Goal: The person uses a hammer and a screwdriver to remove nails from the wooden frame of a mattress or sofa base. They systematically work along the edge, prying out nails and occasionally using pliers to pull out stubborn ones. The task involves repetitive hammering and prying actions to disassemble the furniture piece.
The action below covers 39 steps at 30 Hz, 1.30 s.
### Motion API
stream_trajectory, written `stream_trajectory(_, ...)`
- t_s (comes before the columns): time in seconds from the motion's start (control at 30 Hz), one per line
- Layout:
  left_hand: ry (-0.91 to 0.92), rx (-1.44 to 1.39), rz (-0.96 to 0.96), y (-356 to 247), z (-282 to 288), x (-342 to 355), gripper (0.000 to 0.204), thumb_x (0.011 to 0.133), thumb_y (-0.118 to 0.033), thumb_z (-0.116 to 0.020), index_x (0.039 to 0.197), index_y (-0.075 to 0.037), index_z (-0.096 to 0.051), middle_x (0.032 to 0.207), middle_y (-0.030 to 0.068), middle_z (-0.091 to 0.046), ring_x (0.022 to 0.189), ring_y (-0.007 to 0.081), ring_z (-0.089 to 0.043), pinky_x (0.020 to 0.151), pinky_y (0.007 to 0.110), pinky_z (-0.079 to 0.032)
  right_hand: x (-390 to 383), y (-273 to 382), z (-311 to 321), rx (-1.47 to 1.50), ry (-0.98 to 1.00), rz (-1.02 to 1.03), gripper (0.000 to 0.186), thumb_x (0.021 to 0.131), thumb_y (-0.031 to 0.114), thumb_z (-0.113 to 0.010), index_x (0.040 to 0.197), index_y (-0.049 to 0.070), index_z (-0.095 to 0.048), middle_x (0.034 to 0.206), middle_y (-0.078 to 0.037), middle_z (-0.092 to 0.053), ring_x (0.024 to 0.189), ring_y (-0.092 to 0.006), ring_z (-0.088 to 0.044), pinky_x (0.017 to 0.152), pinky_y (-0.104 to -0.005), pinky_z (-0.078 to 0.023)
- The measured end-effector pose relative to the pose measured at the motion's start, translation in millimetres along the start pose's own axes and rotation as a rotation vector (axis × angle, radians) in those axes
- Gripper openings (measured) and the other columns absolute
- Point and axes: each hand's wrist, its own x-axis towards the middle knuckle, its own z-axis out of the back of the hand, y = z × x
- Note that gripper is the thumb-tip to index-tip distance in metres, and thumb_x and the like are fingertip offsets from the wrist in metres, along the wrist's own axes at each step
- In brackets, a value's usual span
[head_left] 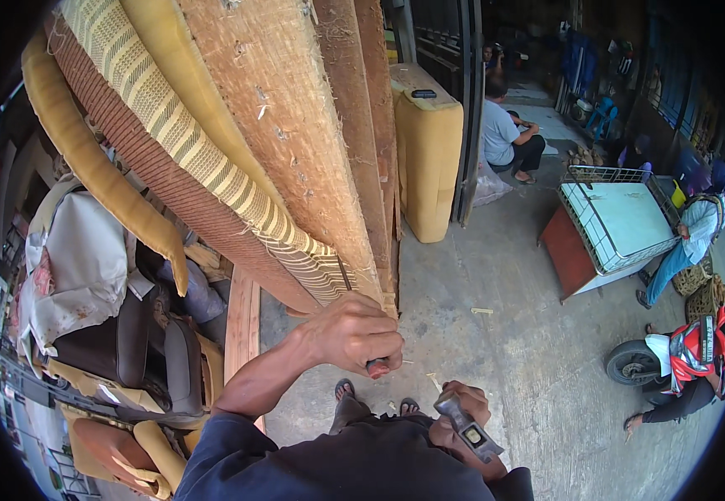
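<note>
My left hand is closed around a screwdriver, its red handle end showing below the fist. Its thin dark shaft reaches up to the edge of a striped beige fabric, where that meets a rough wooden board. Whether the tip has gone under the fabric I cannot tell. Lower and to the right, my right hand grips a hammer close to its metal head, apart from the screwdriver. The board and fabric belong to a large upholstered piece standing on its side.
Old seats and torn covers pile up at the left. A yellow cushioned block stands beyond the boards. To the right are a white-topped cart, a person standing by it, and a red motorbike. Another person sits farther back.
</note>
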Motion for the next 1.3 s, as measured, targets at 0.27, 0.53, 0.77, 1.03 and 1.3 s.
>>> stream_trajectory(0.27, -0.028, -0.021, -0.028, 3, 0, -4, 0.031, 0.063, -0.002, -0.073, 0.057, -0.011, -0.044, 0.056, -0.0007, -0.037, 0.043, 0.0169, -0.043, 0.040, 0.032, -0.032, -16, 2, -5, 0.023, -0.023, -0.206, 0.037, 0.062, 0.009, -0.072, 0.095, 0.004, -0.055, 0.069, -0.009, -0.061, 0.056, -0.0233, -0.062, 0.056, -0.0323, -0.046)
stream_trajectory(0.53, 0.124, -0.047, -0.113, 14, 12, -21, 0.026, 0.052, -0.021, -0.079, 0.068, -0.017, -0.059, 0.061, -0.0027, -0.049, 0.051, 0.0172, -0.056, 0.044, 0.033, -0.042, 17, 32, -25, -0.091, -0.081, -0.185, 0.025, 0.058, 0.006, -0.072, 0.077, 0.003, -0.056, 0.061, -0.007, -0.053, 0.046, -0.0231, -0.052, 0.046, -0.0309, -0.039)
stream_trajectory(0.77, 0.113, -0.195, -0.223, 21, 24, -22, 0.023, 0.056, -0.014, -0.079, 0.067, -0.016, -0.058, 0.060, -0.0022, -0.049, 0.049, 0.0172, -0.055, 0.043, 0.032, -0.041, -19, 43, -72, -0.171, -0.131, 0.074, 0.019, 0.077, 0.009, -0.074, 0.085, 0.000, -0.059, 0.066, -0.007, -0.057, 0.058, -0.0235, -0.061, 0.051, -0.0313, -0.045)
stream_trajectory(1.03, 0.120, -0.297, -0.275, 23, 26, -30, 0.023, 0.057, -0.010, -0.078, 0.067, -0.015, -0.058, 0.059, -0.0021, -0.050, 0.047, 0.0175, -0.055, 0.043, 0.033, -0.041, -30, 82, -134, -0.034, -0.557, 0.422, 0.015, 0.102, 0.019, -0.052, 0.103, 0.005, -0.046, 0.068, -0.007, -0.049, 0.060, -0.0185, -0.051, 0.049, -0.0361, -0.038)
stream_trajectory(1.3, 0.171, -0.302, -0.289, 29, 33, -24, 0.023, 0.060, -0.007, -0.080, 0.066, -0.012, -0.058, 0.061, 0.0013, -0.059, 0.051, 0.0202, -0.061, 0.046, 0.035, -0.046, -41, 58, -157, 0.222, -0.684, 0.355, 0.021, 0.101, 0.020, -0.058, 0.091, 0.002, -0.051, 0.060, -0.004, -0.044, 0.053, -0.0108, -0.046, 0.054, -0.0311, -0.044)
